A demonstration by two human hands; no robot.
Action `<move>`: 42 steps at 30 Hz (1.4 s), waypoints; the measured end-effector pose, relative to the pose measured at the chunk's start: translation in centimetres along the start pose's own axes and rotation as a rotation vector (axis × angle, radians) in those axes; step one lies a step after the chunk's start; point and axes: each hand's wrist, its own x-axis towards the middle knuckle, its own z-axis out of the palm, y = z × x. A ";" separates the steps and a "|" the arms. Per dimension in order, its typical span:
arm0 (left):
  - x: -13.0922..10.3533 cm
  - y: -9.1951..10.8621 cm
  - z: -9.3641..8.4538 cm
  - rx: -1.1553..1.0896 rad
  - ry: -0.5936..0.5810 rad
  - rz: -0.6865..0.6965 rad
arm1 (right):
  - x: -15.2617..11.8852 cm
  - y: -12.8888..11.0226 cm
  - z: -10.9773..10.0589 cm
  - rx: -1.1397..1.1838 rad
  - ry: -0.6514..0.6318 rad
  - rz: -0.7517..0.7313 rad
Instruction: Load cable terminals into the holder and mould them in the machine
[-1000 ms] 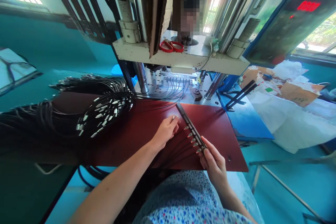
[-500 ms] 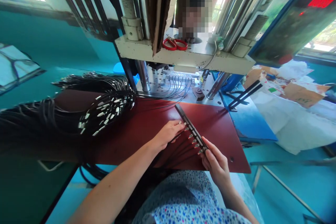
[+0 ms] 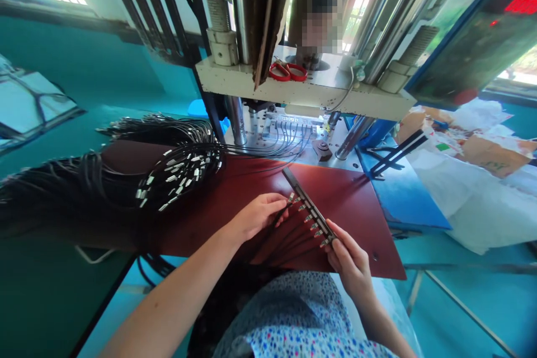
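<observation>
A dark, narrow bar point(image 3: 311, 202) with several metal-ended cables along its near-left side is tilted over the red-brown board. My right hand point(image 3: 351, 260) grips its lower right end between thumb and fingers. Left of the bar's upper half, my left hand point(image 3: 265, 213) pinches a black cable whose small metal connector point(image 3: 291, 198) points up beside the bar. Whether that connector touches the bar I cannot tell. Other black cables point(image 3: 289, 238) trail from the bar toward my lap, partly hidden under my left hand and arm.
The red-brown board point(image 3: 356, 196) lies before a press, whose metal bed point(image 3: 335, 158) holds a fixture with several cables. Bundled black cables point(image 3: 180, 173) lie to the left. Red-handled scissors point(image 3: 287, 71) rest on the press plate. White sacks point(image 3: 474, 201) stand at the right.
My left hand has drawn slightly left, away from the bar, and a metal connector now shows at its fingertips. My right hand keeps its grip on the bar. The view has shifted a little.
</observation>
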 end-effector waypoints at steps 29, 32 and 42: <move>-0.6 0.1 0.3 0.212 0.169 0.170 | -0.1 -0.2 0.2 0.095 -0.004 -0.003; -0.6 -0.3 1.0 0.566 0.184 0.376 | -0.1 0.0 0.1 0.107 -0.017 -0.010; -0.5 -1.3 0.7 0.362 0.022 0.248 | -0.4 0.2 -0.3 0.090 -0.013 -0.013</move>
